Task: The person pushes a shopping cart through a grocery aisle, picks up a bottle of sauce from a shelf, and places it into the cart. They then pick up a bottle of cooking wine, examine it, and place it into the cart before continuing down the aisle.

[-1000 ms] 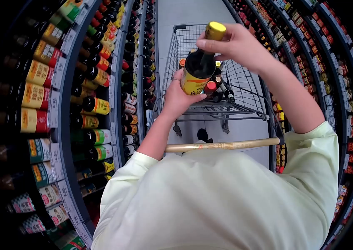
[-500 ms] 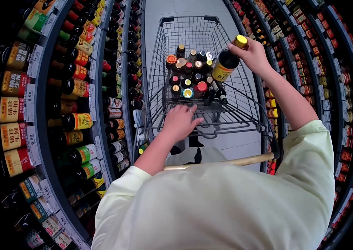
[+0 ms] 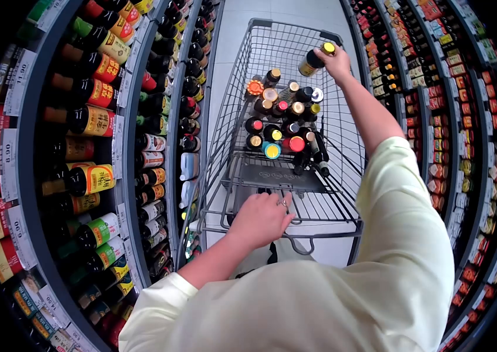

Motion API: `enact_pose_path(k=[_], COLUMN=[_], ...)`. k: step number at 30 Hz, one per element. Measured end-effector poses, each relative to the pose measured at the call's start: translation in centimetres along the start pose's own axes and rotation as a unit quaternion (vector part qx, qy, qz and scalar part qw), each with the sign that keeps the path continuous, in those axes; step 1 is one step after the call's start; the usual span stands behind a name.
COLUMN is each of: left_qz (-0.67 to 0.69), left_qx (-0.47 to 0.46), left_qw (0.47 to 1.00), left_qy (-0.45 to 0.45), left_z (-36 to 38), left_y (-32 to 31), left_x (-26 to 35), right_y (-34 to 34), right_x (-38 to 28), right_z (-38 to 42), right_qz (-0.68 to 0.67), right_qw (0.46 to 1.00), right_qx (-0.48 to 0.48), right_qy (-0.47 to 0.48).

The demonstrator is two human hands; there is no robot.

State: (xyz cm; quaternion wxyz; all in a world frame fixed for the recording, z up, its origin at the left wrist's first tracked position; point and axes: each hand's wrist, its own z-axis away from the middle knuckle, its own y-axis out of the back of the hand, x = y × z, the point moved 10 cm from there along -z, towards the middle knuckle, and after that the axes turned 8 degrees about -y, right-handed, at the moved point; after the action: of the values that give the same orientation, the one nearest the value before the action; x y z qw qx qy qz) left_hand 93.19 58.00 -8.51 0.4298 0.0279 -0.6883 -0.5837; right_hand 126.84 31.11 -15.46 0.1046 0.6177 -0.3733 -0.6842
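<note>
My right hand (image 3: pixel 336 61) grips a dark sauce bottle (image 3: pixel 309 63) near its yellow cap. The bottle hangs tilted over the far right part of the shopping cart (image 3: pixel 260 23), apart from the other bottles. Several bottles with red, yellow, gold and black caps stand grouped in the cart's middle, among them a blue-and-yellow-capped bottle (image 3: pixel 272 151). A dark bottle (image 3: pixel 320 154) leans on its side at the group's right. My left hand (image 3: pixel 263 217), with a ring on it, is over the cart's near end, thumb apart from the fingers; its fingertips are partly hidden.
Shelves of sauce bottles (image 3: pixel 99 179) with price tags (image 3: pixel 9 164) run close along the left. More shelves with small jars (image 3: pixel 436 170) line the right. A pale tiled floor (image 3: pixel 239 9) stretches ahead of the cart. A grey panel (image 3: pixel 278 176) spans the cart's near part.
My right hand has carried the bottle forward, away from me, toward the cart's far end. The cart appears lower and farther right in view. My left hand stays near its close end.
</note>
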Motion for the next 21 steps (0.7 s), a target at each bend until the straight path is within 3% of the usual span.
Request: enact_pose_path(k=[2,3,11,21], left_qz=[0.013,0.022,0.047,0.055], left_qx=[0.004,0.008,0.003,0.019], left_qw=[1.0,1.0,0.999,0.998], left_qy=[0.008,0.006,0.022,0.025], left_z=[0.1,0.1,0.0,-0.4], left_y=[-0.2,-0.2,0.4,1.0], left_x=[-0.2,-0.3,-0.8,-1.2], right_y=[-3.8,-6.0,-15.1,-16.1], right_x=[2.2,4.2,9.9,13.0], right_z=[-0.8,-1.5,-2.5,-1.8], right_qz=[0.003,-0.06,-0.004,0.018], right_qw=[1.0,0.998,0.994,0.978], right_qx=[-0.001,0.008,-0.026,-0.057], right_qy=[-0.029,-0.027,-0.108,-0.201])
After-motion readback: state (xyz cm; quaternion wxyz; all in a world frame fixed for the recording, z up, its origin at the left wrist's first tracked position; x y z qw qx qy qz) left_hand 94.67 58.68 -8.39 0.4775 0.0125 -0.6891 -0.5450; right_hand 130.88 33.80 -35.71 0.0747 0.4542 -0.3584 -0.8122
